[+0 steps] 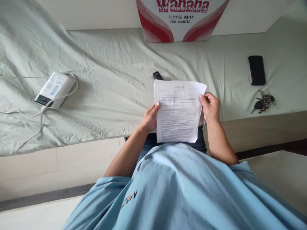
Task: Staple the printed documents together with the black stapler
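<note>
Sheets of white printed paper (178, 111), thin stack, held between 2 hands, over front edge of pale green cloth-covered surface (115, 105). Left hand (150, 115): grip pinching left edge around mid-height, thumb on top. Right hand (211, 107): grip pinching right edge higher up, near top corner. To hold well: light, even pinch both sides, pages squared and flat, thumbs off print. Small black object (157, 75) shows past top edge.

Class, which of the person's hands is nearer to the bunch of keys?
Right. The right hand grips the right edge of the printed sheets, left of the bunch of keys; the left hand holds their left edge, farther from the keys.
</note>
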`<state>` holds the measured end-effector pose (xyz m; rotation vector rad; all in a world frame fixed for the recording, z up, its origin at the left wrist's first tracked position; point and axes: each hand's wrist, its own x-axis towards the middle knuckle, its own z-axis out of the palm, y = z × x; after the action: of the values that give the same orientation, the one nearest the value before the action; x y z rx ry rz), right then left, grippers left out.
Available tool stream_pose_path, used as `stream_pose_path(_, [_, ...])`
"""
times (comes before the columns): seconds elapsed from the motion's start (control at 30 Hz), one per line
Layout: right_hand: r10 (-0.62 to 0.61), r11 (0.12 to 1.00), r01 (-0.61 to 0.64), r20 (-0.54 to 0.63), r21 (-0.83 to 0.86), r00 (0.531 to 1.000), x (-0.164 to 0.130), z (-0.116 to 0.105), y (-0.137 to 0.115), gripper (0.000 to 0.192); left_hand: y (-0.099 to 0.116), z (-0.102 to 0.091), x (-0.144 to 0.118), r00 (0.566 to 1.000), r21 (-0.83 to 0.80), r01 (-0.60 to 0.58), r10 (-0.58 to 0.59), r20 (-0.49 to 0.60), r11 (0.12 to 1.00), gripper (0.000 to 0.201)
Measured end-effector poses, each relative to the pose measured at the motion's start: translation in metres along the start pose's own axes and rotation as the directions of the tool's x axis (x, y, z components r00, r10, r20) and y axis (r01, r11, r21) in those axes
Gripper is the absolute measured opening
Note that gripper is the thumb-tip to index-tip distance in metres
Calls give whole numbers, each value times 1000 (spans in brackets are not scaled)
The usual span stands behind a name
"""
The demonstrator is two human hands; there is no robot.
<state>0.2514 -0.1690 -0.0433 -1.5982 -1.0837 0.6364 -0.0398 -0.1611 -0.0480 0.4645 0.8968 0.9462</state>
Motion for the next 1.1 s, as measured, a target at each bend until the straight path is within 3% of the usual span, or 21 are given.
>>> stream_pose_path(0.3, [-47, 997, 49, -39, 67, 998, 1, 3, -11, 42, 1, 3, -1, 1000, 17, -4, 3, 4, 1000, 64])
stream_pose_path(0.77, [-70, 997, 70, -13, 15, 997, 1, 4, -17, 49, 5, 7, -4, 999, 74, 46, -46, 4, 996, 64])
stream_pose_path(0.83, [-47, 997, 44, 32, 68, 998, 1, 2, -19, 50, 6, 8, -5, 999, 69, 41, -41, -1, 997, 65])
stream_pose_path(0.93, [27, 982, -61, 193, 176, 981, -2, -4, -20, 63, 9, 10, -5, 1000, 60, 3, -3, -4, 998, 64])
stream_pose_path(1.03, [126, 944, -234, 401, 233, 908, -9, -12, -20, 65, 18, 17, -1, 999, 44, -52, 52, 5, 998, 58])
stream_pose_path(1.1, [162, 931, -288, 452, 226, 877, -10, -15, -22, 58, 29, 27, 5, 996, 35, -82, 81, 28, 996, 52])
